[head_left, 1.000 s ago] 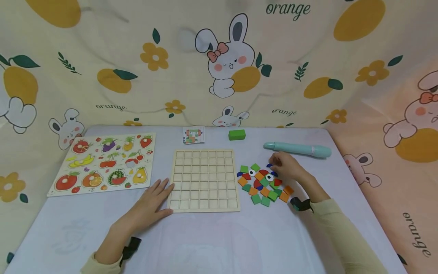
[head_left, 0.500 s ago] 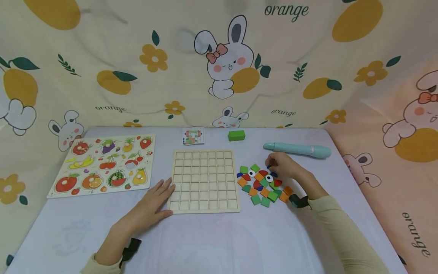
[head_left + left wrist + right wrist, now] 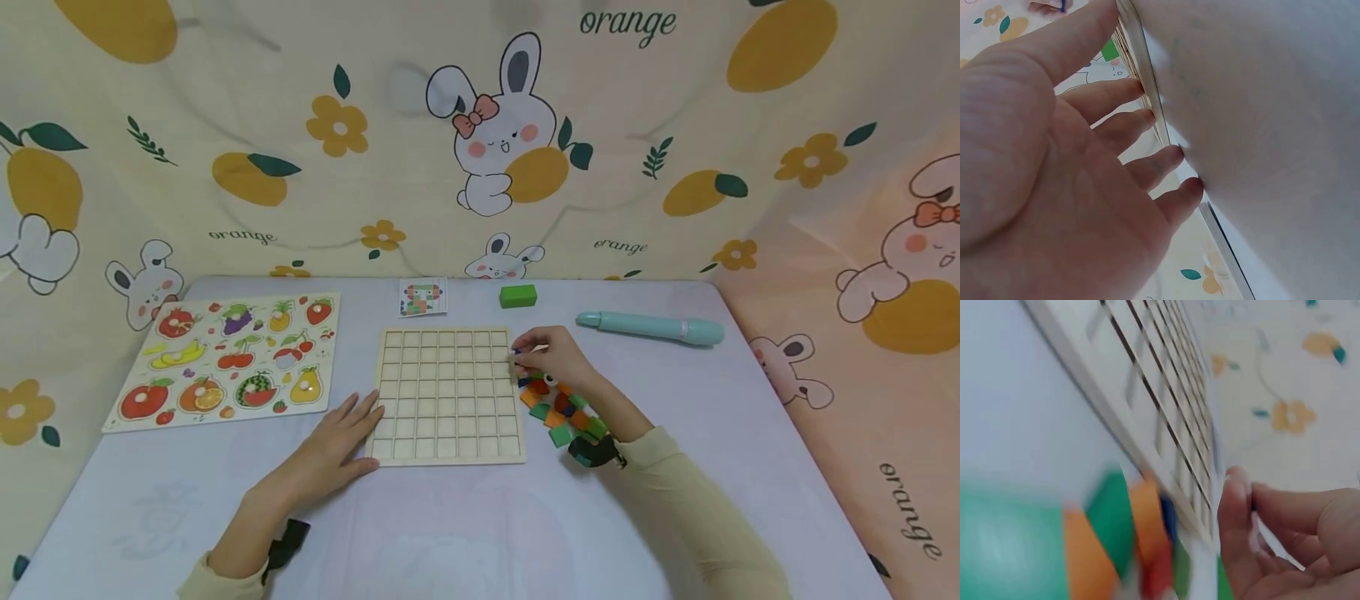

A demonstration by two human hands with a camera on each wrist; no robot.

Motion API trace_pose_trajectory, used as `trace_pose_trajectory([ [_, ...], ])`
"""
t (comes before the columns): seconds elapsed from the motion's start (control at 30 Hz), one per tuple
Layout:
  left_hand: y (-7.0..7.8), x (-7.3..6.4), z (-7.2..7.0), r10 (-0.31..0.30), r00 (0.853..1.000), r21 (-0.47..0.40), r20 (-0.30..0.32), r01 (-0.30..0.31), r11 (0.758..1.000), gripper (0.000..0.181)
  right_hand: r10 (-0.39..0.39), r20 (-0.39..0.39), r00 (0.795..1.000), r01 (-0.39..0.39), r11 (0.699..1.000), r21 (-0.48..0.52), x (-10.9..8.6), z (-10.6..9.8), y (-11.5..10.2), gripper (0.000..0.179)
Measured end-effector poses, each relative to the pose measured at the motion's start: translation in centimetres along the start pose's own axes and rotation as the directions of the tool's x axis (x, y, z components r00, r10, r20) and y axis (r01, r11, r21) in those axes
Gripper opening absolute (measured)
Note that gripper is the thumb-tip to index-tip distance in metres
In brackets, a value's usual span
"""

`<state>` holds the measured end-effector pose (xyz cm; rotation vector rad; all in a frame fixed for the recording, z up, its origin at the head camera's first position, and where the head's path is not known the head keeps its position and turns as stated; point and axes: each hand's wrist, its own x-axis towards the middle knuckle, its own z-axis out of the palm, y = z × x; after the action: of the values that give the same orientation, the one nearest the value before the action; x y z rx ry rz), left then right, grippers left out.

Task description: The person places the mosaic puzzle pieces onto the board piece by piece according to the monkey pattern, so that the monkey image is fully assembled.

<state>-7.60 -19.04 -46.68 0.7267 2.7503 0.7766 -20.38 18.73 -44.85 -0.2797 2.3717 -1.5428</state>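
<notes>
The wooden grid board lies flat in the middle of the table. My left hand rests beside it with fingers spread, fingertips at the board's left edge; the left wrist view shows those fingertips along the rim. My right hand is over the board's upper right edge. Between its thumb and forefinger it pinches a small blue piece, mostly covered by the fingers. Under the right hand and wrist lies a pile of coloured tiles, green, orange, red and blue, partly hidden by the hand.
A fruit puzzle board lies on the left. Along the back are a picture card and a green block. A teal pen-shaped object lies at the right rear. Patterned cloth hangs behind the table.
My right hand has moved left from the far side of the tile pile to the board's right edge, carrying the blue piece. The left hand stays in place.
</notes>
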Motion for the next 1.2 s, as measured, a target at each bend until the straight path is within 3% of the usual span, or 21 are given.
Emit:
trace_pose_trajectory([
  [0.17, 0.0, 0.0, 0.1, 0.011, 1.000, -0.006, -0.002, -0.011, 1.000, 0.071, -0.059, -0.021, 0.998, 0.056, 0.988, -0.146, 0.5, 2.9, 0.0, 0.010],
  [0.33, 0.0, 0.1, 0.2, -0.001, 1.000, 0.000, 0.009, 0.001, 1.000, 0.071, -0.094, -0.075, 0.993, 0.074, 0.968, -0.241, 0.6, 4.1, -0.1, 0.007],
  [0.9, 0.2, 0.0, -0.2, 0.005, 1.000, 0.016, 0.003, -0.005, 1.000, 0.070, -0.172, -0.135, 0.976, 0.091, 0.880, -0.467, 0.8, 5.0, 0.0, 0.003],
  [1.2, 0.1, 0.0, -0.2, -0.001, 1.000, 0.015, 0.010, 0.001, 1.000, 0.070, -0.199, -0.146, 0.969, 0.106, 0.869, -0.484, 0.7, 4.9, -0.2, 0.004],
])
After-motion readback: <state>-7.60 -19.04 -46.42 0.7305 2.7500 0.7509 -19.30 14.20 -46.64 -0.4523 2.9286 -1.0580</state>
